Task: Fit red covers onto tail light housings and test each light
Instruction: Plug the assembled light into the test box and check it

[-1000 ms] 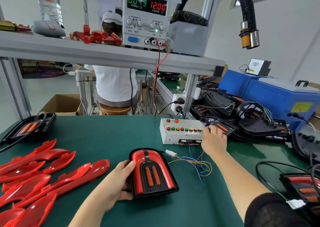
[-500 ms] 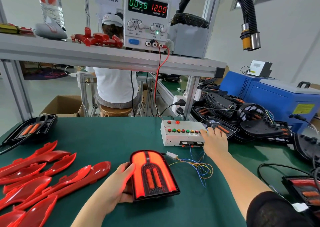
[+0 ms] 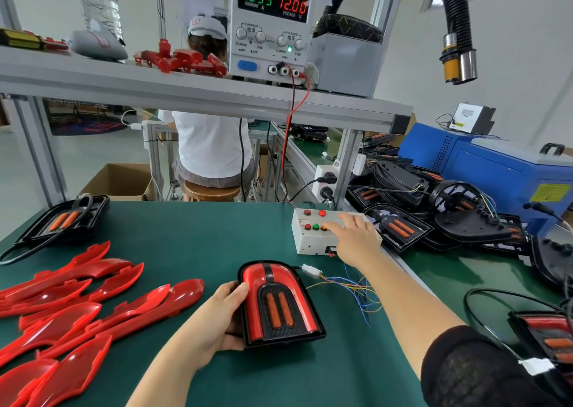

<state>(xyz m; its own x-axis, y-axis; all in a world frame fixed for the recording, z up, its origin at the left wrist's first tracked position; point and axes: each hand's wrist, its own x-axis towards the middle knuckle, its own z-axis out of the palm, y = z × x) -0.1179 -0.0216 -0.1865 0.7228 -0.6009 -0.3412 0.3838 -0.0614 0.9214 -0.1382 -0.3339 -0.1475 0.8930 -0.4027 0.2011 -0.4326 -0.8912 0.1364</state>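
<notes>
A tail light (image 3: 279, 304) with a red cover and two orange strips lies on the green mat, unlit. My left hand (image 3: 214, 319) grips its left edge. Coloured wires and a white plug (image 3: 311, 271) run from it toward the white test box (image 3: 310, 236) with coloured buttons. My right hand (image 3: 353, 239) rests on the box, its fingertips on the row of buttons. Several loose red covers (image 3: 93, 307) lie in a pile at the left.
The power supply (image 3: 273, 25) on the shelf reads 12.00 V. A bare black housing (image 3: 68, 220) sits at the far left. Black housings (image 3: 434, 214) are heaped on the right beside a blue machine (image 3: 502, 174). Another light (image 3: 548, 338) lies near right. A person sits behind the bench.
The tail light glowed bright red half a second ago and is dark now. My right hand has slid left along the button row. The current reading dropped.
</notes>
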